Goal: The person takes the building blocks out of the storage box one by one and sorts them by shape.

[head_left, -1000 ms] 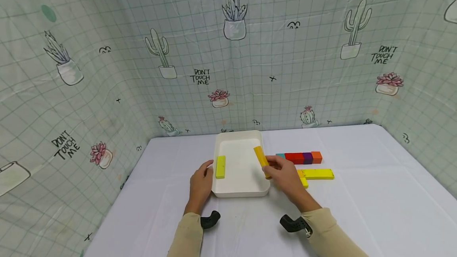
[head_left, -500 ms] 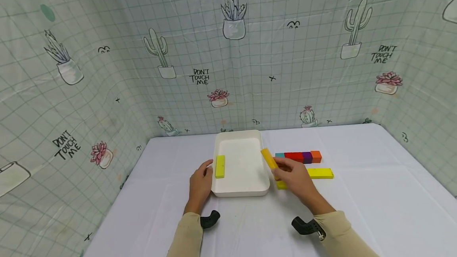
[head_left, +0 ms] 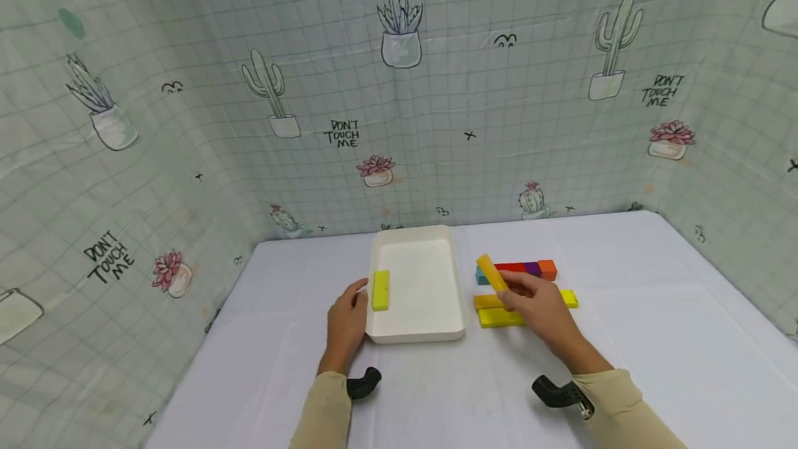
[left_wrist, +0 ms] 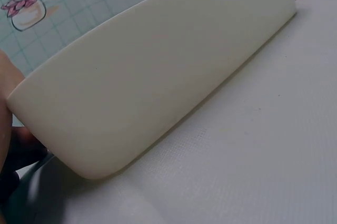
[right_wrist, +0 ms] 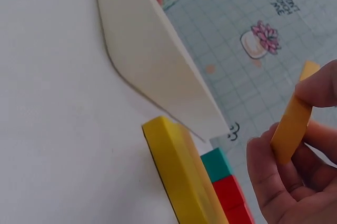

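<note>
My left hand (head_left: 346,321) rests against the left side of a white tray (head_left: 419,337), its fingers at the rim. A flat yellow-green block (head_left: 381,290) lies inside the tray near that side. My right hand (head_left: 541,307) pinches an orange-yellow block (right_wrist: 293,124) between thumb and fingers, tilted and raised above the table to the right of the tray. Below it lie a yellow block (head_left: 501,318), an orange block (head_left: 486,301) and another yellow block (head_left: 569,298), partly hidden by the hand. The left wrist view shows mostly the tray's outer wall (left_wrist: 158,66).
Behind the right hand, a row holds a teal block (head_left: 482,276), red blocks (right_wrist: 230,192), a purple block (head_left: 533,268) and an orange-red block (head_left: 547,269). A white cloth covers the table (head_left: 424,400). Patterned curtain (head_left: 436,109) encloses the back and sides.
My right hand has moved right, carrying the orange-yellow block from over the tray's right edge to above the loose blocks. The left hand stays at the tray; the head view has shifted slightly.
</note>
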Demonstrator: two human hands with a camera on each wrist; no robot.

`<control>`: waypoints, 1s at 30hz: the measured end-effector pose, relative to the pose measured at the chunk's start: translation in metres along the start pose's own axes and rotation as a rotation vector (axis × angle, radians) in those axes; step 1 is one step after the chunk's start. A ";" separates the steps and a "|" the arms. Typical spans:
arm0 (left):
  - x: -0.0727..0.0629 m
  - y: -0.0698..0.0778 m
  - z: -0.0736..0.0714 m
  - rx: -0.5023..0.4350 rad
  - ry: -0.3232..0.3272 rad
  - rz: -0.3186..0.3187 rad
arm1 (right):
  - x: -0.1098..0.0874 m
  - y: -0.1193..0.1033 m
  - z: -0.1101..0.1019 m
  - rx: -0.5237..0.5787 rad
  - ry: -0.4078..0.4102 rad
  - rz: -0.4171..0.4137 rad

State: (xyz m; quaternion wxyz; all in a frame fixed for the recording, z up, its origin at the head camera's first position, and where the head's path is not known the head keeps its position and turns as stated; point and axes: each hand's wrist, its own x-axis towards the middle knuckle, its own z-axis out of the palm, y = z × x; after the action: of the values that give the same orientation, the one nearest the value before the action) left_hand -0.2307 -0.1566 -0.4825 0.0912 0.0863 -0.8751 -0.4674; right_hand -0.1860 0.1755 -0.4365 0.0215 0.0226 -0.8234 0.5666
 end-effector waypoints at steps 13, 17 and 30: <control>0.000 0.000 -0.002 -0.014 -0.009 -0.017 | -0.011 0.012 -0.019 -0.132 0.021 -0.031; 0.000 0.000 -0.001 -0.008 -0.007 -0.020 | -0.013 0.015 -0.029 -0.169 0.040 -0.008; 0.000 0.000 -0.001 -0.012 -0.006 -0.022 | -0.023 0.025 -0.052 -0.267 0.050 -0.007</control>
State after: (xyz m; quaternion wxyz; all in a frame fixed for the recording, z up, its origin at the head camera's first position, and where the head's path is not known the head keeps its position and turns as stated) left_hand -0.2307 -0.1575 -0.4816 0.0837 0.0940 -0.8715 -0.4740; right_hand -0.1639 0.2329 -0.4429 0.0467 0.0084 -0.8907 0.4521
